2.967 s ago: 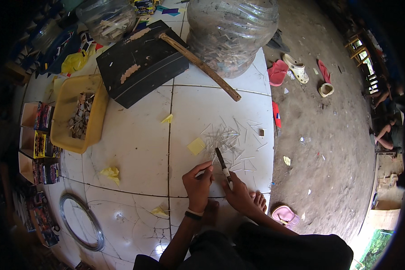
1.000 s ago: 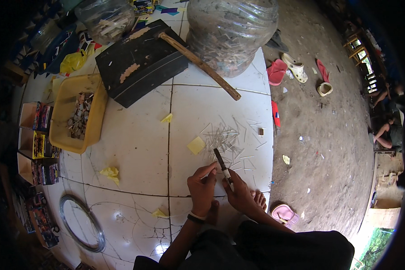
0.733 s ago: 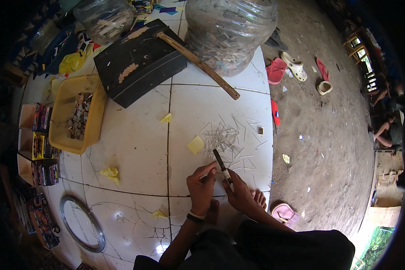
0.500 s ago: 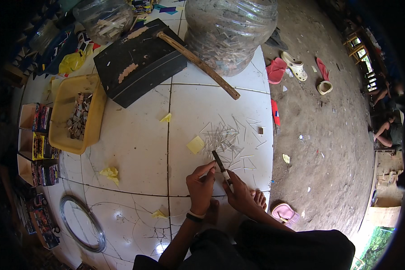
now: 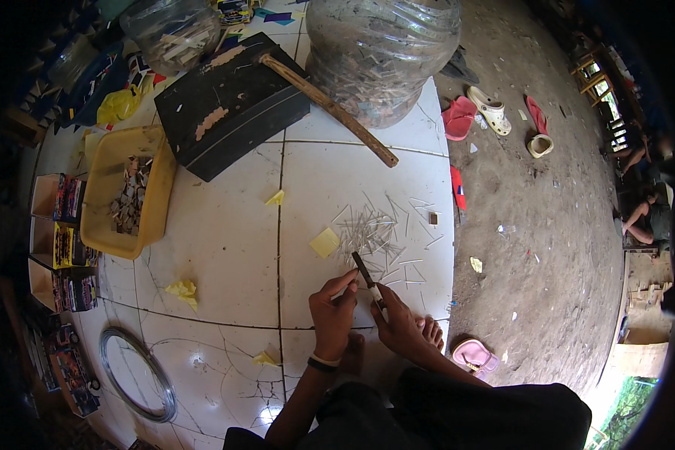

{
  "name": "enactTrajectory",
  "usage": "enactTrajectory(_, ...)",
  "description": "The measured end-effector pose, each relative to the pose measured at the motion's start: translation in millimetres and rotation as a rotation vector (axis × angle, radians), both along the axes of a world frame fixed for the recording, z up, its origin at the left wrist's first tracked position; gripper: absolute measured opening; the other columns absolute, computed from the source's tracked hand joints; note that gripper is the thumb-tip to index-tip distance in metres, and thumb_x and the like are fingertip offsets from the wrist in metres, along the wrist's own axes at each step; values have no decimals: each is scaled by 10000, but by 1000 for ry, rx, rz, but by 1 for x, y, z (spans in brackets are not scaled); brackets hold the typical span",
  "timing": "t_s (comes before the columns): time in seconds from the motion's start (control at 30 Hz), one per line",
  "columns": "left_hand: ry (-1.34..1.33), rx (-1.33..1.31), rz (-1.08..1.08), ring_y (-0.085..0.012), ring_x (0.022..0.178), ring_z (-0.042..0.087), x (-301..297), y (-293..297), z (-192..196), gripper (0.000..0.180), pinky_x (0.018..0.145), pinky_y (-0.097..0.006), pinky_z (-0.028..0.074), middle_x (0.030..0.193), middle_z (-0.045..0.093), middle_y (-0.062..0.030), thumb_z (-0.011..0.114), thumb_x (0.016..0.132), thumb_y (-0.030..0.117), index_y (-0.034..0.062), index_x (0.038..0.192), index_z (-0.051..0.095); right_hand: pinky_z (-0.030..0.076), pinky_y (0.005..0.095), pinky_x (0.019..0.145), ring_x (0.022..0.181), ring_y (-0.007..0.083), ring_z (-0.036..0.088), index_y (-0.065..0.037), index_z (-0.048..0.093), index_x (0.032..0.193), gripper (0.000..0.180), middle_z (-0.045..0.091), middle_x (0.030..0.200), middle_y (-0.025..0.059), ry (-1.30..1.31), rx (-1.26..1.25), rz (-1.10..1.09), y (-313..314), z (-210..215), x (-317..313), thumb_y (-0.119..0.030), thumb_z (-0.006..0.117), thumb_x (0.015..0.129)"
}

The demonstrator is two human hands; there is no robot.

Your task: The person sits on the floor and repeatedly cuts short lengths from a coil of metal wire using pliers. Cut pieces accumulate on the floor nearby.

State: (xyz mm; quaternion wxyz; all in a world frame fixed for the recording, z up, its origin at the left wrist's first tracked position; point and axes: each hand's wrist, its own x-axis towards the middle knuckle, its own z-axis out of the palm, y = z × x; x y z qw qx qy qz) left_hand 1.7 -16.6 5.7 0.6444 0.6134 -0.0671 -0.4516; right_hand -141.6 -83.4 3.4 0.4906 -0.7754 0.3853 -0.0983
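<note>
Notably, the tip of the dark tool (image 5: 362, 268) gripped in the right hand (image 5: 397, 322) has dipped slightly beside the left hand (image 5: 333, 311), pinched narrow with contents undeterminable, while the thin pieces (image 5: 367, 229) scattered beyond appear undisturbed, suggesting work confined to the hands.

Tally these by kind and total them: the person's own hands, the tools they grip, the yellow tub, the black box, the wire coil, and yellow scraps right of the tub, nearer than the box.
Own hands: 2 (left hand, right hand)
Dark tool: 1
Yellow tub: 1
Black box: 1
Wire coil: 1
Yellow scraps: 4
Total: 10
</note>
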Motion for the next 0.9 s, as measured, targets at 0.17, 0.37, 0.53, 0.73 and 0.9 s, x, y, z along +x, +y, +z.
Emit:
enactTrajectory(0.17, -47, 25, -31, -61, 719, 513, 1, 0, -1, 291, 635, -233, 437, 973, 689, -30, 648, 939, -43, -9, 1216, 734, 521, 529, 827, 973, 490, 650, 24, 458, 1368, 458, 638, 1105, 310, -28, -52, -22, 2, -2, 3, -34, 626, 946)
enactTrajectory(0.37, 20, 67, -25, -58, 726, 506, -1, 4, 0, 284, 648, -237, 443, 970, 690, -21, 651, 942, -33, -1, 1210, 739, 523, 565, 755, 816, 517, 664, 13, 573, 1062, 299, 693, 834, 263, 217, 18, -19, 3, 3, 1, -183, 712, 884)
enactTrajectory(0.53, 19, 35, -31, -60, 707, 504, -4, 3, -1, 276, 634, -233, 438, 976, 693, -15, 655, 954, -14, 4, 1217, 737, 508, 590, 774, 851, 529, 653, 23, 582, 1012, 261, 680, 845, 301, 271, 10, -36, 1, -3, 0, -193, 675, 899)
enactTrajectory(0.73, 18, 60, -4, -59, 681, 499, -3, 2, 1, 270, 622, -235, 434, 876, 670, -4, 667, 955, -2, -1, 1216, 735, 507, 586, 764, 849, 539, 647, 18, 574, 1034, 248, 677, 830, 294, 243, 64, -47, 0, -7, 1, -193, 649, 927)
enactTrajectory(0.9, 67, 61, 67, -53, 638, 495, 3, -2, 9, 247, 571, -220, 406, 776, 628, 14, 674, 960, 10, 8, 1195, 746, 512, 500, 830, 982, 466, 680, 23, 568, 1240, 331, 705, 982, 266, 184, 231, -119, -4, 1, 1, -202, 617, 1002)
